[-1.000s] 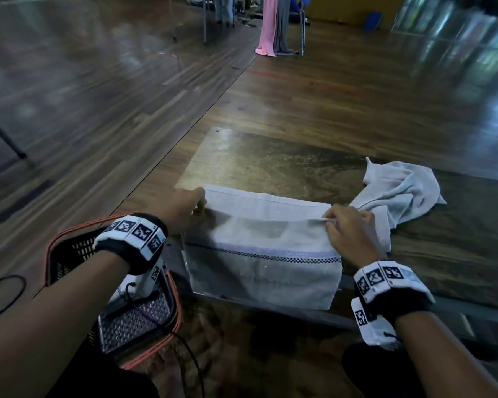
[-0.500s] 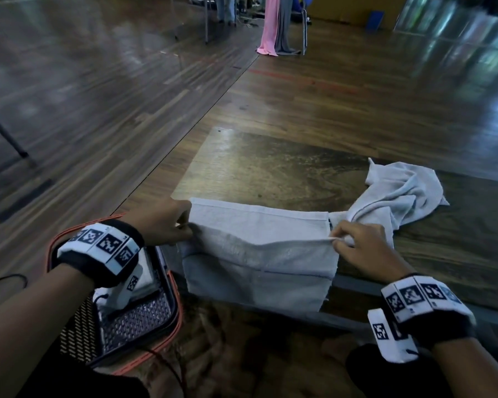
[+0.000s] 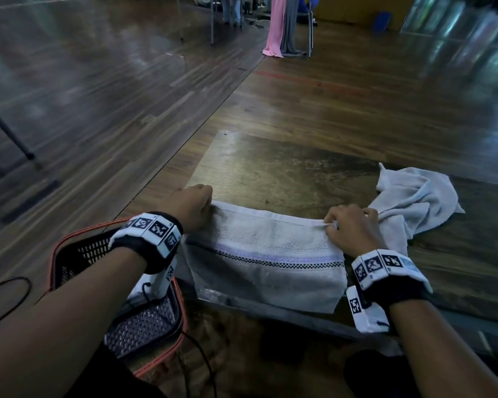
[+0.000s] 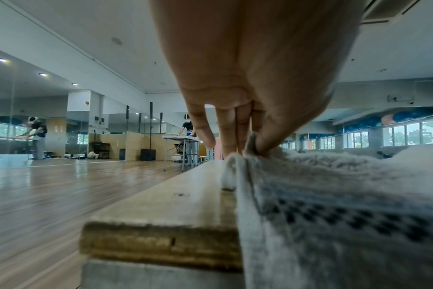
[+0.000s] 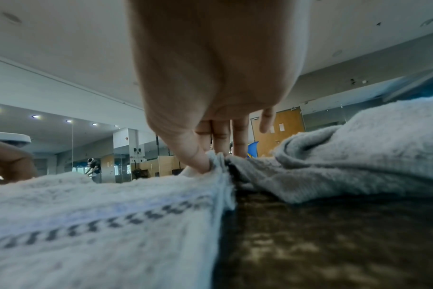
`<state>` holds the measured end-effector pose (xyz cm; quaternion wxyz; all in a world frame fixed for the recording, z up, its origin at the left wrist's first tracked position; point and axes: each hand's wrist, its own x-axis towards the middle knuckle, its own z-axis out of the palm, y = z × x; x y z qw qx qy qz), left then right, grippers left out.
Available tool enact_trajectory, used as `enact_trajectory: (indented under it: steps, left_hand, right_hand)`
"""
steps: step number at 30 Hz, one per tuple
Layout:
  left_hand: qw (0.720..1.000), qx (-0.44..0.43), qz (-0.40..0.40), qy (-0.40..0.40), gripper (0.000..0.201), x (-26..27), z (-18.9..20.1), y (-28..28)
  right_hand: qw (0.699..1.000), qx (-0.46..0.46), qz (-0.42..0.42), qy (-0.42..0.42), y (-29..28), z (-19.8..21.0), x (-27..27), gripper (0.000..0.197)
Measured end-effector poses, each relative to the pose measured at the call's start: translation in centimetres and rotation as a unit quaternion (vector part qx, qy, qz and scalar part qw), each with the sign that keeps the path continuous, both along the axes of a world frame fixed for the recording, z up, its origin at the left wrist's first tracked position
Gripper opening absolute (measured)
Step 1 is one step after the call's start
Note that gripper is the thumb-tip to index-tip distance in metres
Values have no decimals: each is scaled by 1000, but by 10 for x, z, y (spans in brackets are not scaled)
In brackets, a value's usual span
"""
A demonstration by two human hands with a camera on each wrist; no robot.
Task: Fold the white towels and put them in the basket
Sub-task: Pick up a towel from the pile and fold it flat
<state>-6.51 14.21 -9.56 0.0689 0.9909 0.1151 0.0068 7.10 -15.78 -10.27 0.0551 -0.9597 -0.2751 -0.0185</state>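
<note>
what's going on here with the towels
A person is folding a white towel on a wooden table. The left hand and right hand each pinch a top corner; its lower part hangs over the near edge. A second, crumpled towel lies to the right. The basket sits on the floor at left.

Left hand and right hand forward, fingers pinching (thumbs against forefingers), wrists low
</note>
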Motion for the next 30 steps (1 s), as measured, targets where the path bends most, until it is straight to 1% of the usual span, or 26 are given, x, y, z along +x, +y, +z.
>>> enact_trajectory:
  steps: [2,5,8,12,16,18,22,26,28,30]
  left_hand:
    - [1000,-13,0,10,3,3,-2,3]
    - [997,-50,-22,63,5,7,-7,6]
    - [995,-57,-30,82,6,9,-8,7]
    - [996,-32,-30,82,13,8,-6,8]
    - [994,-56,-17,96,16,6,-1,9]
    - [993,-83,-20,81,14,2,3,12]
    - [992,-123,-28,19,11,-10,17,21]
    - [985,-157,-49,-52,7,-32,30,23]
    - [978,-180,-65,-81,14,-45,35,17]
    - [972,-198,-82,-100,20,-55,38,9]
  right_hand:
    - [1000,-17,2,-11,2,1,-1,14]
    - [998,-45,12,-35,2,4,-4,15]
    - [996,-61,23,-57,2,6,-6,16]
    - [997,-51,27,-57,-2,7,-6,16]
    - [998,-9,28,-51,-4,9,-4,13]
    - [998,29,21,-46,-7,11,-2,10]
    - [994,106,5,-27,-20,15,-2,5]
    - [990,141,20,-20,-38,22,-13,8]
    - [985,170,32,-7,-48,26,-22,11]
    - [981,193,33,13,-59,30,-30,19]
